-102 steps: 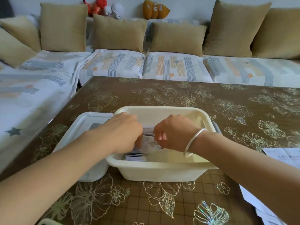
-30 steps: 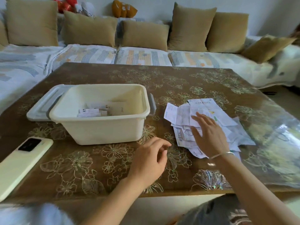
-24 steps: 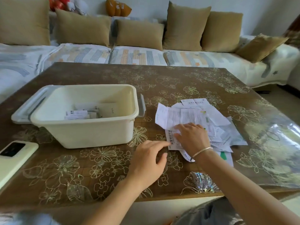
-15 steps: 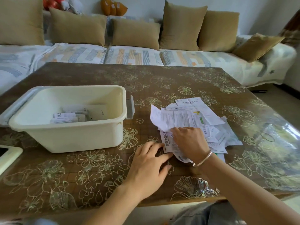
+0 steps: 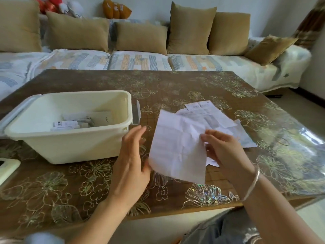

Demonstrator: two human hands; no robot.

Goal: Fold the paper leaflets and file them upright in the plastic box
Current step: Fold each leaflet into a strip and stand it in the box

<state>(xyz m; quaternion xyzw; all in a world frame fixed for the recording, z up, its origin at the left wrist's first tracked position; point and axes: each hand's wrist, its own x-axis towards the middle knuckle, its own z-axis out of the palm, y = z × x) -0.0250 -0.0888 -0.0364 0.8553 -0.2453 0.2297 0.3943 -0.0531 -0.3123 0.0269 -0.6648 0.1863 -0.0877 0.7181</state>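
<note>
A creased white leaflet [image 5: 177, 147] hangs in the air above the table's near half. My right hand [image 5: 223, 150] pinches its right edge between thumb and fingers. My left hand [image 5: 131, 164] is beside the sheet's left edge with fingers straight; its thumb touches the lower left corner. The cream plastic box [image 5: 70, 147] stands to the left, with several folded leaflets [image 5: 73, 123] inside. Behind the held sheet lies a loose pile of leaflets [image 5: 216, 117] on the table.
The box's lid [image 5: 136, 111] lies under and behind the box. A pale phone [image 5: 8, 169] sits at the left edge. The brown flower-patterned table [image 5: 175, 85] is bordered by a sofa with tan cushions [image 5: 140, 37]. The table's near edge is by my lap.
My hands left the box and went to the pile at the right. My right hand picked one leaflet off the pile and lifted it; my left hand rose beside it.
</note>
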